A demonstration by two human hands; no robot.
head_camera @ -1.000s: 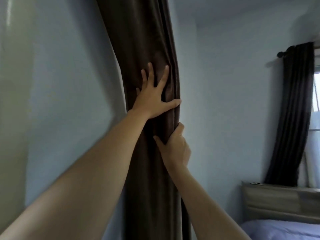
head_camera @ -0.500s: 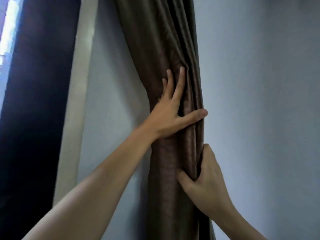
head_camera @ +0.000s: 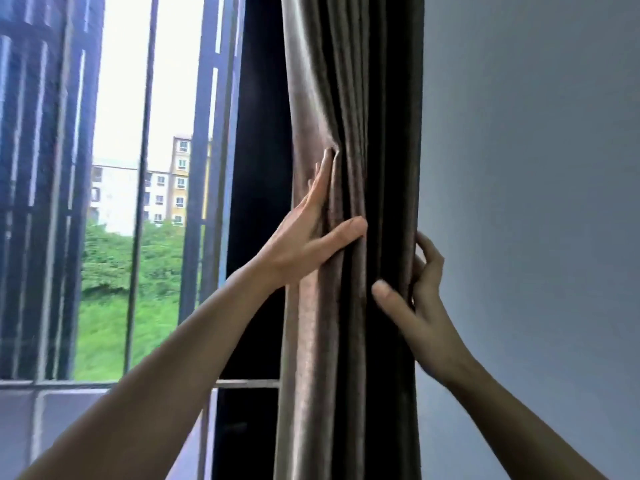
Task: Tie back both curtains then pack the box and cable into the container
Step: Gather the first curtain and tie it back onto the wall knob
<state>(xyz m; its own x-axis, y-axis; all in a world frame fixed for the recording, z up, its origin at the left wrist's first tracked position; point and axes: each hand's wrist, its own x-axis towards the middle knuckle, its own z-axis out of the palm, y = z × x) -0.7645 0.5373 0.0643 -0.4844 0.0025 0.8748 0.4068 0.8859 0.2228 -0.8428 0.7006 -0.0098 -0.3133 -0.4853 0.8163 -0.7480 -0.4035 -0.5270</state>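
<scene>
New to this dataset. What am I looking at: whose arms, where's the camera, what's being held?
No robot here: a person works with bare hands. The single picture comes from a wide-angle camera worn on their head, looking forward at the hands. The left hand lies with straight fingers against the left side of a dark brown, gathered fabric curtain, thumb across its front. The right hand curls its fingers round the curtain's right edge, thumb on the front. Left of the curtain is a barred window; right of it is a plain grey-blue wall. No table or other surface shows in this view.
</scene>
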